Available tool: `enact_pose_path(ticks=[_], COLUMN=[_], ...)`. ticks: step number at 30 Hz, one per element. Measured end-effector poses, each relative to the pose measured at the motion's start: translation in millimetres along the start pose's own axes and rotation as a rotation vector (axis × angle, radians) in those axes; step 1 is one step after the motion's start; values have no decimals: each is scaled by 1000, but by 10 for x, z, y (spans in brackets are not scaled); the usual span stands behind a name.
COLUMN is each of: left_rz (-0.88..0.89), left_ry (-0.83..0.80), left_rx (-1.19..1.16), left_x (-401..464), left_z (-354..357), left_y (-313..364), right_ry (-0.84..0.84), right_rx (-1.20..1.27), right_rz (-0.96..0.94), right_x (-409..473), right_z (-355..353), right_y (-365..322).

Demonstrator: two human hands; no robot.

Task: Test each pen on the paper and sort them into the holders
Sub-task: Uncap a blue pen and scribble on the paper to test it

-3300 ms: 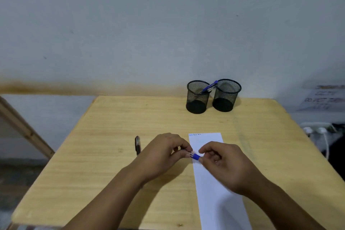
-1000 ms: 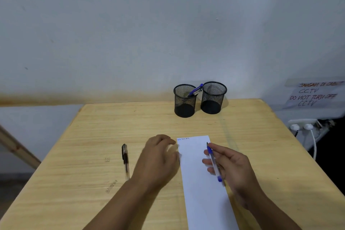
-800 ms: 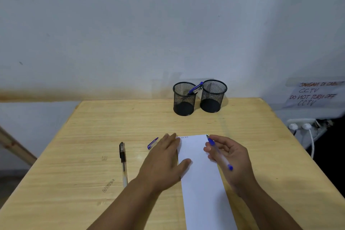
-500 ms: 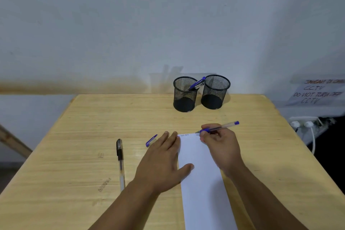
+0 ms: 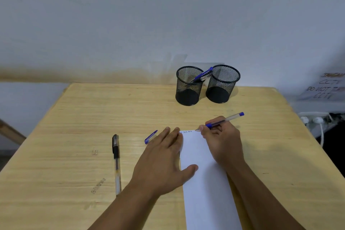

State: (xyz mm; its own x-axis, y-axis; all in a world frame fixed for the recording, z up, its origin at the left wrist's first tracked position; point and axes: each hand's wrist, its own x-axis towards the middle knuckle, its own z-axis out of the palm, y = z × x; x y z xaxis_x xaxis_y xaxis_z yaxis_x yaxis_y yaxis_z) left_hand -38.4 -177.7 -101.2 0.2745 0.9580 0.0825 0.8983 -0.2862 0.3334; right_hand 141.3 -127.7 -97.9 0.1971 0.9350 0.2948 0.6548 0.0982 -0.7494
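My right hand (image 5: 221, 141) grips an uncapped blue pen (image 5: 228, 118) with its tip on the top edge of the white paper strip (image 5: 203, 183), beside small scribbles. My left hand (image 5: 164, 162) lies flat, fingers straight, pressing the paper's left edge with the thumb on the sheet. The pen's blue cap (image 5: 150, 136) lies on the table just left of my left fingers. A black pen (image 5: 116, 157) lies further left. Two black mesh holders stand at the back: the left holder (image 5: 188, 86) has a blue pen (image 5: 202, 75) leaning in it, the right holder (image 5: 223, 83) looks empty.
The wooden table (image 5: 74, 117) ends close to the wall behind the holders. A power strip with white plugs (image 5: 313, 118) and a paper sign (image 5: 324, 86) sit off the right side.
Both hands pulled the cap off the blue pen. The cap now lies on the table, my left hand flattened onto the paper, and my right hand turned the pen tip down to the paper's top.
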Motion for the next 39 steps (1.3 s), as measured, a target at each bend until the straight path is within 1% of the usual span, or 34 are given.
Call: enact_pose_path(ticks=[3,14,28,39], left_rz=[0,-2,-5,-12], left_ry=[-1,-20,-4,-1], left_rx=[3,2,-8,-23], left_x=[5,17,14,7], left_z=[-3,-19,-36,-51], left_y=[-1,10,24,30], right_ry=[-8,-85,-114,-134], right_rx=[-46,-53,-37,-35], right_rz=[-14,113,102,152], right_x=[7,48,26,29], right_z=[14,-8,-27,-27], right_y=[-12,-47,-51,-43])
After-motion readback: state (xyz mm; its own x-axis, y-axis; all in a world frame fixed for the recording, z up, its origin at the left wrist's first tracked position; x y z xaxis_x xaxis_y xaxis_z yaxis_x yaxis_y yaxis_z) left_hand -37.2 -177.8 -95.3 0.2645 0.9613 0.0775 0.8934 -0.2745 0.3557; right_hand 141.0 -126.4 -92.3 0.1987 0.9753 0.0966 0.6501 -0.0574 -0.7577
